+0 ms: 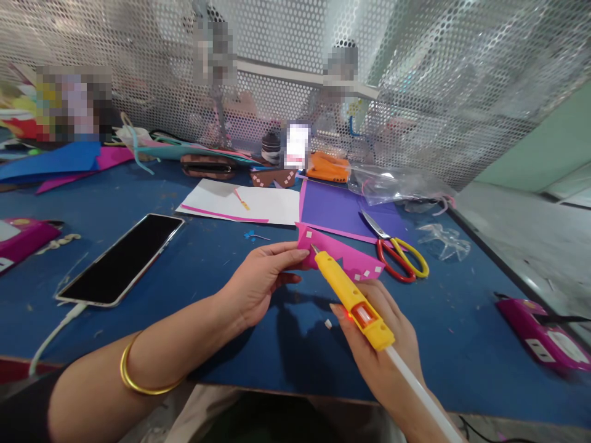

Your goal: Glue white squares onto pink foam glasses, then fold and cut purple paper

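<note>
Our left hand [258, 280] pinches the left end of the pink paper cutout [356, 266] between thumb and fingers, above the near-middle part of the blue table [462, 344]. The cutout's long axis slants from far left to near right, with white squares [366, 274] on the face toward us. Our right hand [398, 321] grasps the yellow hot glue gun [339, 280]. The gun's long axis runs near right to far left: its nozzle [315, 248] points far left at the cutout; the white glue stick [425, 394] extends near right. We cannot tell whether nozzle and paper touch.
</note>
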Available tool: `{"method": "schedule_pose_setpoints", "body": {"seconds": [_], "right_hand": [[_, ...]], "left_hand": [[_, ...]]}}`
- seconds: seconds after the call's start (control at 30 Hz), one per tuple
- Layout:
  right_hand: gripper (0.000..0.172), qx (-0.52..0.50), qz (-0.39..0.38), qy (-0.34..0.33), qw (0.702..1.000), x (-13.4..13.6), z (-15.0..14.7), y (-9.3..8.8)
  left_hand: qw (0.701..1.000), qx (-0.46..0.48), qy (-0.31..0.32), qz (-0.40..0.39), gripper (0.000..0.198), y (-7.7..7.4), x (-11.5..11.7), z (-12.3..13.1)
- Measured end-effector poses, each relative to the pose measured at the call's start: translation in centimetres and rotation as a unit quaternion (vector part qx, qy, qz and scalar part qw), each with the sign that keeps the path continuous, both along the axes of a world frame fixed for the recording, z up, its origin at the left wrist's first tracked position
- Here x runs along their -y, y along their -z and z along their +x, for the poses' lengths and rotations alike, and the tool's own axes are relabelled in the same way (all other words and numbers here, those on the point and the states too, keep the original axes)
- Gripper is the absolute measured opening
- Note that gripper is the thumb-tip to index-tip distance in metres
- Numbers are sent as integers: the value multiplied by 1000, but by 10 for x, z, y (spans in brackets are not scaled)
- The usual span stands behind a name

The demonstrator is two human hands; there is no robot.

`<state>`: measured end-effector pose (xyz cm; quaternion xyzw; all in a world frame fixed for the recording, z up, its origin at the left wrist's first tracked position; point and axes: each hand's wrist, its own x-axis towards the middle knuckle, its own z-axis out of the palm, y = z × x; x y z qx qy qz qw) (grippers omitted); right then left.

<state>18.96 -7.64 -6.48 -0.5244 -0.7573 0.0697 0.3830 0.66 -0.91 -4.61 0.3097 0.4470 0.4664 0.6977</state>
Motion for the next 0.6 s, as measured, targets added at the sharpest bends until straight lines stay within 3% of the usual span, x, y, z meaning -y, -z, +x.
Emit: {"method": "schedule_pose_setpoints", "body": {"seconds": [0.6], "right_hand": [[12,13,13,2,1000,-1,2,2]], "left_hand": [[1000,-5,1,0,13,0,0,0]]}}
